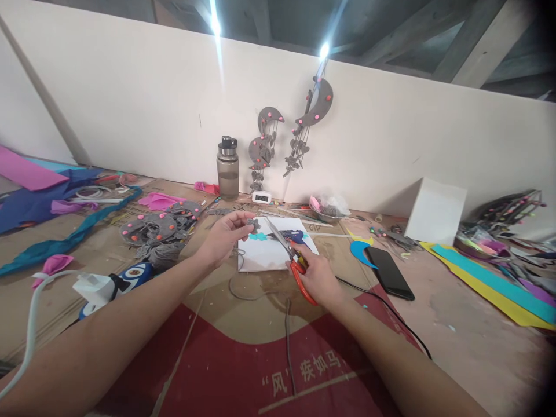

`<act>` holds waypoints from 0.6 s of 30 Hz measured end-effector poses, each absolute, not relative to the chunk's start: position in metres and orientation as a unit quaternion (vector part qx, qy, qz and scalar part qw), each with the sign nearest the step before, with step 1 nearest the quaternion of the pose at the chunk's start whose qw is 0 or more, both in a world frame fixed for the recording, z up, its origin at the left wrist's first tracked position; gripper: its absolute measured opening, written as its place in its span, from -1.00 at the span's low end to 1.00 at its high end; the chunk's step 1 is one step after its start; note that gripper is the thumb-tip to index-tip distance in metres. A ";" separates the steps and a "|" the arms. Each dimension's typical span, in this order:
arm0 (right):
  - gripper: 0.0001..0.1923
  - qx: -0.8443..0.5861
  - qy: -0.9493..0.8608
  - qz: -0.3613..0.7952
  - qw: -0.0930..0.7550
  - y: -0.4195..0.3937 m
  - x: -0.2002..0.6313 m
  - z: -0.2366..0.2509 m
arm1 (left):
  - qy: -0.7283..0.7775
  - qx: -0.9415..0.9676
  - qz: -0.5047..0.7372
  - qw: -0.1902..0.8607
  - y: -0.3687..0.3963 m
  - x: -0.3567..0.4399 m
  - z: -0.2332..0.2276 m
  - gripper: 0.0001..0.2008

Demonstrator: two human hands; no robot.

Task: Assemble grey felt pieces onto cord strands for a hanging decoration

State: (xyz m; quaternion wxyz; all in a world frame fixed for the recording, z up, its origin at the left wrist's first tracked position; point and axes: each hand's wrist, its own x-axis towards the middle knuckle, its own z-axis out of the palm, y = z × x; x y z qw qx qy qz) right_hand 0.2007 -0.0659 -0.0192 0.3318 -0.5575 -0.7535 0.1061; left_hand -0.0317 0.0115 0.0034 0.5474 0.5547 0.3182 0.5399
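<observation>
My left hand is pinched on a small grey felt piece above a white sheet. The shape of that piece is hard to make out. My right hand grips scissors with orange handles, their blades pointing up and left toward the felt piece but apart from it. Beneath the blades, on the sheet, lies a dark blue tool that looks like a glue gun, partly hidden. Turquoise scraps lie beside it. A grey cord trails over the cardboard in front.
Grey felt moons with pink dots are piled at left, near a power strip with a white charger. A bottle and small clock stand behind. At right lie a phone, a blue crescent and coloured sheets.
</observation>
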 end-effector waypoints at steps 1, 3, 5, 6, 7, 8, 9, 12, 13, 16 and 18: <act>-0.64 -0.553 -0.735 0.139 0.366 -0.066 0.198 -0.019 | 0.322 0.559 0.533 0.547 0.011 -0.031 0.003 -0.66; -0.63 -0.533 -0.688 0.217 0.443 -0.068 0.192 -0.017 | 0.329 0.577 0.511 0.545 0.006 -0.028 0.003 -0.66; -0.56 -0.498 -0.646 0.292 0.500 -0.071 0.186 -0.013 | 0.333 0.609 0.474 0.542 -0.002 -0.023 0.002 -0.68; -0.51 -0.482 -0.632 0.324 0.514 -0.072 0.184 -0.011 | 0.333 0.627 0.453 0.539 -0.006 -0.020 0.002 -0.68; -0.46 -0.469 -0.622 0.348 0.522 -0.073 0.182 -0.009 | 0.334 0.642 0.434 0.536 -0.011 -0.017 0.002 -0.69; -0.42 -0.460 -0.616 0.363 0.527 -0.074 0.180 -0.007 | 0.336 0.654 0.420 0.532 -0.016 -0.013 0.002 -0.70; -0.38 -0.456 -0.612 0.372 0.529 -0.075 0.179 -0.007 | 0.338 0.664 0.410 0.526 -0.021 -0.010 0.002 -0.71; -0.32 -0.462 -0.598 0.382 0.532 -0.075 0.177 -0.009 | 0.354 0.685 0.397 0.498 -0.031 -0.003 0.002 -0.75; -0.32 -0.466 -0.590 0.388 0.533 -0.074 0.177 -0.010 | 0.359 0.692 0.393 0.488 -0.034 -0.001 0.002 -0.76; -0.37 -0.465 -0.564 0.415 0.542 -0.073 0.175 -0.015 | 0.367 0.704 0.388 0.468 -0.038 0.003 0.001 -0.79; -0.43 -0.451 -0.558 0.433 0.545 -0.073 0.173 -0.016 | 0.368 0.701 0.390 0.469 -0.039 0.005 0.000 -0.79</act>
